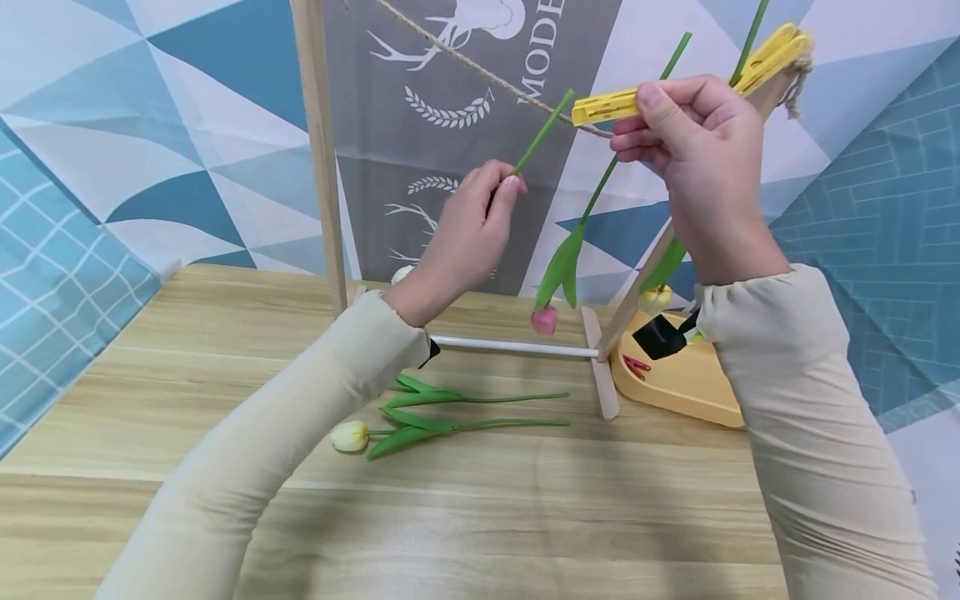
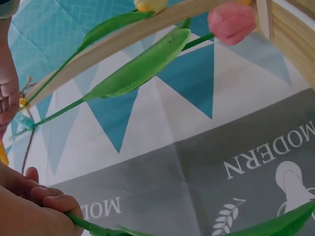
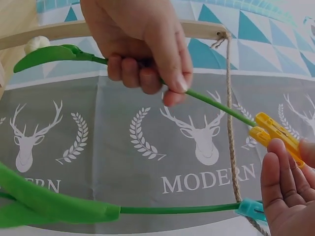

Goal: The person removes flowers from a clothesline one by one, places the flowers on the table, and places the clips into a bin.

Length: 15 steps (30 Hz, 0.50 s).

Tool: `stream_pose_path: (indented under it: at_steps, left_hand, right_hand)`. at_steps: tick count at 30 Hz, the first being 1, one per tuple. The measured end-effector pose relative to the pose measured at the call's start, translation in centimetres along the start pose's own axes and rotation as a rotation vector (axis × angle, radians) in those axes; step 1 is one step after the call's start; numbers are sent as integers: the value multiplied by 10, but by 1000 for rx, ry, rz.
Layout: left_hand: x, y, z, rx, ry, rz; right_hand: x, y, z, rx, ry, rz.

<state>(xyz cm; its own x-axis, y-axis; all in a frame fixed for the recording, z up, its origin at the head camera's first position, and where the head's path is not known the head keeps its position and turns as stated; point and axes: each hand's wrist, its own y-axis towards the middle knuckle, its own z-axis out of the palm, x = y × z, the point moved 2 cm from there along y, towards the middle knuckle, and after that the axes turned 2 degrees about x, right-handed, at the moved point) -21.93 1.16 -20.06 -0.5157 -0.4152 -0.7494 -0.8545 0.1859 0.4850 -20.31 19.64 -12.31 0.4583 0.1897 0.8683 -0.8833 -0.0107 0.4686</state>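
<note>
My left hand (image 1: 472, 233) grips the green stem of a white tulip (image 3: 37, 44), its flower hanging down behind the forearm. My right hand (image 1: 708, 154) pinches a yellow clothespin (image 1: 606, 107), whose front end is at the stem's tip near the twine rope (image 3: 229, 128). Whether the clip bites on the stem cannot be told. Beside the right hand, a pink tulip (image 1: 544, 320) hangs upside down from the rope by a turquoise clothespin (image 3: 250, 209). Farther right, a yellow tulip (image 1: 656, 298) hangs from another yellow clothespin (image 1: 772, 58).
The rope runs between two posts of a wooden frame (image 1: 318, 150), which has a white crossbar (image 1: 517, 347) low down. Two artificial tulips lie on the wooden table (image 1: 510, 517), one with a pale yellow flower (image 1: 349, 437). An orange tray (image 1: 690, 407) at the right holds red clothespins (image 1: 637, 367).
</note>
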Motion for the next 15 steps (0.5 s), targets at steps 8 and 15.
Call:
stream_pose_path:
  at_steps: [8,15]
  left_hand:
    - [10,-11,-7,32,108,-14]
    - [16,-28,-3,106,242,12]
  right_hand:
    - [-2,-9,-4,-2,4,25]
    - [-12,-21,-12,7,-1,106]
